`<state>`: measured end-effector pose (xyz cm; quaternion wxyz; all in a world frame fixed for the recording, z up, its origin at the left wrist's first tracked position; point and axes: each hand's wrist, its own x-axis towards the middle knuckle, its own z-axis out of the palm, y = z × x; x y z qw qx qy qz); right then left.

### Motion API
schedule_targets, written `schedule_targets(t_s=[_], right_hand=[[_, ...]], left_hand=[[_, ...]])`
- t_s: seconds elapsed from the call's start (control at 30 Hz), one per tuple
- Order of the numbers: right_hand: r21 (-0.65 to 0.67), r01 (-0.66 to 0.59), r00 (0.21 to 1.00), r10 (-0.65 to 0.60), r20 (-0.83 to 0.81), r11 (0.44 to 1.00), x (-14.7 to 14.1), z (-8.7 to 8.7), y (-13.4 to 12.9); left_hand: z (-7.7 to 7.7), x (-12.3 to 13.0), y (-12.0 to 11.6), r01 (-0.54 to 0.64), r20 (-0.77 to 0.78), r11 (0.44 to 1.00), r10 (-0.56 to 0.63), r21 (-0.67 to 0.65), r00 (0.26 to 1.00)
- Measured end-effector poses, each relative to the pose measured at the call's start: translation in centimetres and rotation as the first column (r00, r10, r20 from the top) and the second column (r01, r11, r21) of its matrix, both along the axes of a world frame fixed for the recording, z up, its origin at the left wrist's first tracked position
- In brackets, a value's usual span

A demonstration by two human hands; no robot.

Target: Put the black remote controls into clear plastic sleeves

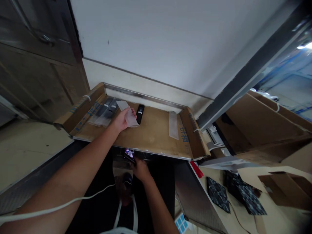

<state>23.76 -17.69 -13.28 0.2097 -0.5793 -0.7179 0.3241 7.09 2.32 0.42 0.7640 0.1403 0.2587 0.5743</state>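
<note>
White cable (50, 207) crossed the left forearm (80, 169); the left hand (121, 121) pinched a cloudy sleeve (132, 120) over a cardboard tray (151, 131), a light grip probably best against creasing. The right hand (141, 169) curled round a lit phone (129, 153) below. The tray held a black device (140, 113), bagged devices (107, 110) leftward, another sleeve (173, 125) rightward.

Details on phone screen (129, 152) illegible

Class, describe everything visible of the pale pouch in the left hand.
The pale pouch is a long, flat strip, translucent and plastic-looking. The left hand grips its middle, and both ends stick out over the cardboard-lined tray, the lower one beside a black handheld device. Any contents cannot be made out.
</note>
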Motion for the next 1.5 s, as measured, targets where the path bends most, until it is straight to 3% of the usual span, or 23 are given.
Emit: schedule_targets(t_s=[0.1, 0.23, 0.33, 0.4, 0.53, 0.9, 1.2, 1.5], right_hand=[[0.006, -0.021, 0.974, 0.019, 0.226, 1.000, -1.7, -3.8, 3.2], [-0.025, -0.022, 0.949, 0.029, 0.313, 0.999, -2.6, -6.2, 4.7], [0.003, 0.046, 0.966, -0.045, 0.254, 0.999, -1.6, -7.4, 3.6], [0.000, 0.174, 0.973, -0.172, 0.152, 0.985, -0.3, -8.1, 3.1], [-0.110, 0.434, 0.892, -0.444, -0.091, 0.894, 1.9, -9.3, 4.0], [-0.162, 0.423, 0.860, -0.451, -0.238, 0.892, -0.5, -11.8, 5.5], [-0.190, 0.373, 0.907, -0.400, -0.132, 0.908, -1.0, -11.4, 5.5], [-0.131, 0.443, 0.876, -0.459, -0.150, 0.887, 0.0, -12.2, 5.6]], left_hand=[[0.0, 0.0, -0.2, 0.021, -0.023, 1.000, -0.021, 0.006, 1.000], [-0.1, 0.0, -0.1, 0.051, -0.022, 0.998, -0.051, 0.024, 0.998], [-0.2, -0.1, 0.0, 0.076, -0.005, 0.997, -0.076, 0.019, 0.997], [-0.2, 0.0, 0.1, 0.087, 0.004, 0.996, -0.087, 0.010, 0.996], [-0.3, 0.0, 0.1, 0.069, -0.008, 0.997, -0.069, 0.026, 0.998], [0.1, 0.1, -0.1, 0.055, -0.006, 0.998, -0.055, 0.004, 0.998], [0.5, 0.2, -0.3, 0.061, -0.011, 0.998, -0.061, -0.002, 0.998], [0.3, 0.1, -0.3, 0.061, 0.013, 0.998, -0.061, 0.000, 0.998]])
